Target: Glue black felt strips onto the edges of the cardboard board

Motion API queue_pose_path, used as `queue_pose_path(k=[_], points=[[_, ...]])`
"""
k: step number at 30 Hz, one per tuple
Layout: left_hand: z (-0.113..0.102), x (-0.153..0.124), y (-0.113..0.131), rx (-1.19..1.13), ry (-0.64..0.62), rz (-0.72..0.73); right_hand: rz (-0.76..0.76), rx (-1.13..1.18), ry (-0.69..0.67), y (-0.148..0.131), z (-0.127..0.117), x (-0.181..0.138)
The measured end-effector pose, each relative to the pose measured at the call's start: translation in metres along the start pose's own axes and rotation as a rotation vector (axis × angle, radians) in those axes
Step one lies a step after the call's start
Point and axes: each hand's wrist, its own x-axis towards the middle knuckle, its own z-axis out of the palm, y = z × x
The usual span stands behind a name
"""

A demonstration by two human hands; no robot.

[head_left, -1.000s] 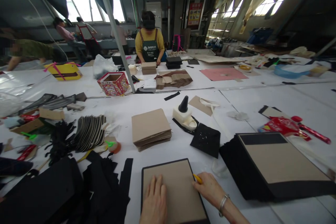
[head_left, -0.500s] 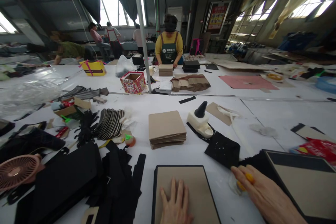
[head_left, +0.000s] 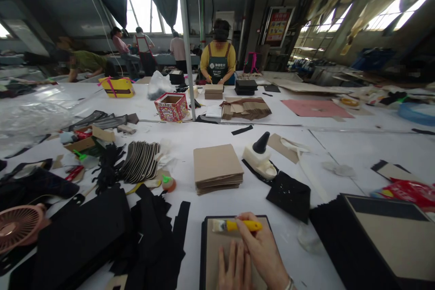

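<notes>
A brown board with a black border (head_left: 212,244) lies at the near edge of the white table. My left hand (head_left: 234,269) rests flat on it, fingers together. My right hand (head_left: 263,249) grips a small brush with a yellow handle (head_left: 238,225), bristles pointing left over the board's top edge. A stack of square brown cards (head_left: 217,167) sits just beyond the board. A white glue bottle with a black cone tip (head_left: 260,156) lies to the right of that stack.
Black fabric pieces (head_left: 112,235) pile up at the left, with a pink fan (head_left: 18,224) at the edge. A large black-edged board (head_left: 387,235) lies at the right. A metal pole (head_left: 185,41) rises mid-table. A person in a yellow shirt (head_left: 217,61) works across the table.
My right hand came back from the right side of the table and now holds the yellow-handled brush over the board. My left hand stayed flat on the board.
</notes>
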Motion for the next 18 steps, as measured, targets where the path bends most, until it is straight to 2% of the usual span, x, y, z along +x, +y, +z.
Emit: queue_pose_path(k=[2, 4, 13, 18], points=[[0.003, -0.002, 0.003, -0.004, 0.036, -0.018, -0.044, -0.083, 0.004, 0.003, 0.007, 0.002], [0.004, -0.004, 0.002, -0.011, 0.032, -0.022, -0.066, -0.171, 0.019, 0.007, 0.003, 0.004], [0.000, -0.008, -0.005, -0.047, -0.124, 0.020, -0.050, -0.449, 0.135, 0.027, -0.075, 0.006], [-0.006, -0.003, -0.010, -0.086, -0.160, 0.025, -0.039, -0.543, 0.178, 0.030, -0.097, 0.002]])
